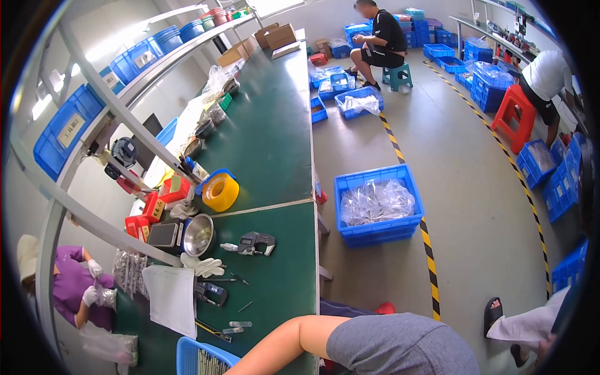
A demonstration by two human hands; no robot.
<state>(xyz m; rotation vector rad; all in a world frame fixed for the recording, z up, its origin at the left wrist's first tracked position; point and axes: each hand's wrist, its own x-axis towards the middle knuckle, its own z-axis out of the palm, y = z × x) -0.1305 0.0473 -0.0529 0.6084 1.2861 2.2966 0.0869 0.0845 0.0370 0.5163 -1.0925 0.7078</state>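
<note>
Neither of my hands shows. A bare arm in a grey sleeve [400, 340], seemingly my right, bends across the table edge at the bottom and leaves the picture beside a blue basket [182, 353]. Thin metal rods [209, 364] lie in that basket. Close by on the green table [269, 219] are small clear tubes [239, 324], a black-and-yellow ruler [214, 331], a paper sheet [172, 299], a digital caliper [211, 294], and white gloves [202, 265]. Farther along sit a digital micrometer [255, 244], a steel bowl [199, 235] and a yellow tape roll [220, 192].
Across the table, a person in purple [67, 281] with white gloves handles a clear bag. A shelf rack [125, 100] with blue bins runs above. A stacked blue crate [379, 234] stands on the floor to the right. Other people sit, bend or stand beyond.
</note>
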